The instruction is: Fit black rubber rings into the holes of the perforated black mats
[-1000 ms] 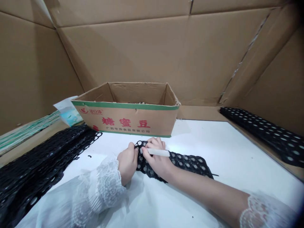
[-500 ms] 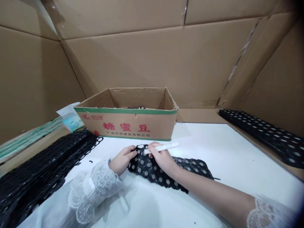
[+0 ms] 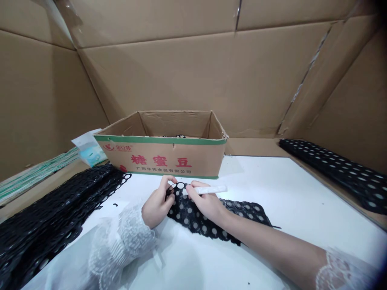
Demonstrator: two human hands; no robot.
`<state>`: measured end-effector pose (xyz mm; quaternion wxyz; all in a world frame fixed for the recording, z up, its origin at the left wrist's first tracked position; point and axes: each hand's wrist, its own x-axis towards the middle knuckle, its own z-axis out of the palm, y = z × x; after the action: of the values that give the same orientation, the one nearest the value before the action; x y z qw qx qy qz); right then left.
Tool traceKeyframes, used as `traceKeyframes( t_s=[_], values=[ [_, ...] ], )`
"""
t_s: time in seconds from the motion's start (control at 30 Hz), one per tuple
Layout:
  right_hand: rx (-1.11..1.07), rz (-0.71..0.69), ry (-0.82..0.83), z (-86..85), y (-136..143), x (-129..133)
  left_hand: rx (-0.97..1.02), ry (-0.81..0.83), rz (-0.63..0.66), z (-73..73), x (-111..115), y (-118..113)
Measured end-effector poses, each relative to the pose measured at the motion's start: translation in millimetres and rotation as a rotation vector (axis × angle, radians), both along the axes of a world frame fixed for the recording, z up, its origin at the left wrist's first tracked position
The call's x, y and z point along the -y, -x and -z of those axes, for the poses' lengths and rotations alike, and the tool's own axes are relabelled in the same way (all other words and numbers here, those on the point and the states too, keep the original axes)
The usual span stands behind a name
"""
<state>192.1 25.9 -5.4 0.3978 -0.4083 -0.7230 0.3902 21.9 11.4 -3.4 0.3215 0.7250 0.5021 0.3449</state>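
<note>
A black sheet with rows of round pale dots (image 3: 195,219) lies on the white table in front of me. At its left end is my left hand (image 3: 159,203), thumb and forefinger curved around the corner of the sheet. My right hand (image 3: 205,203) rests over the middle of the sheet, its fingers closed on a white pen-like tool (image 3: 211,189). The tip of the tool touches or nearly touches the sheet near its upper left part. The other fingers of the right hand are partly hidden beneath it.
Behind my hands stands an open cardboard box (image 3: 163,157) with black material inside. Black perforated sheets (image 3: 54,213) are piled at the left, near a tissue pack (image 3: 90,151). More dotted black sheets (image 3: 332,169) lie at the right. Cardboard walls surround the white table (image 3: 290,189).
My left hand has shifted slightly right, with its forefinger raised and bent over the sheet's corner. The white tool in my right hand lies a little flatter.
</note>
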Motion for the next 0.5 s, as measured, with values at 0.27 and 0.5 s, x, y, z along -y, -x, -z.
traceKeyframes(
  t_s=[0.27, 0.5],
  values=[
    [-0.058, -0.027, 0.054, -0.7, -1.4, -2.3, 0.199, 0.156, 0.111, -1.7, -3.7, 2.2],
    [-0.114, -0.069, 0.052, 0.6, -1.4, -5.6, -0.186, -0.375, -0.098, 3.0, -5.0, 5.0]
  ],
)
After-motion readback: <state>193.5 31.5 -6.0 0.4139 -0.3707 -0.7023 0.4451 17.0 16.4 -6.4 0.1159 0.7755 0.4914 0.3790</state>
